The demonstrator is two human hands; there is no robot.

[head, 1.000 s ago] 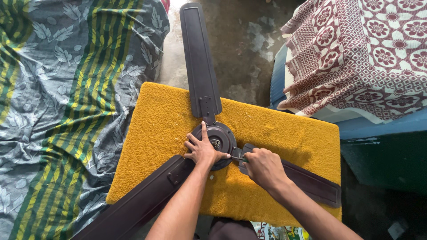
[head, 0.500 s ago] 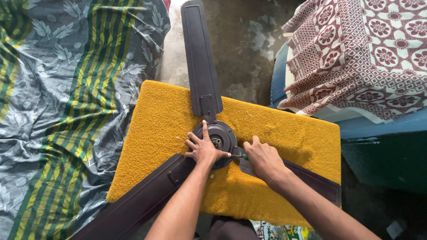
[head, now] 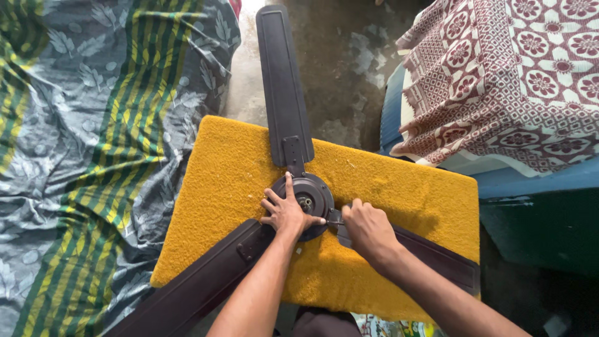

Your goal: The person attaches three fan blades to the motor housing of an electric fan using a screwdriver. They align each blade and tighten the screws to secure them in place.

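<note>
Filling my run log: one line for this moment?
left hand flat on fan hub | right hand gripping screwdriver | fan on yellow mat

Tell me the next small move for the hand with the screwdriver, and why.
Probably keep turning the screwdriver in place. The right hand grips it with the tip at the blade bracket beside the fan hub, and the left hand lies flat on the hub, bracing it. Whether the screw is loose cannot be seen.

grey leafy bedsheet with green-yellow stripes [head: 93, 143] on the left, maroon and white patterned cloth [head: 518, 75] top right, blue ledge [head: 536, 181] under it, stained concrete floor [head: 349, 68]
</note>
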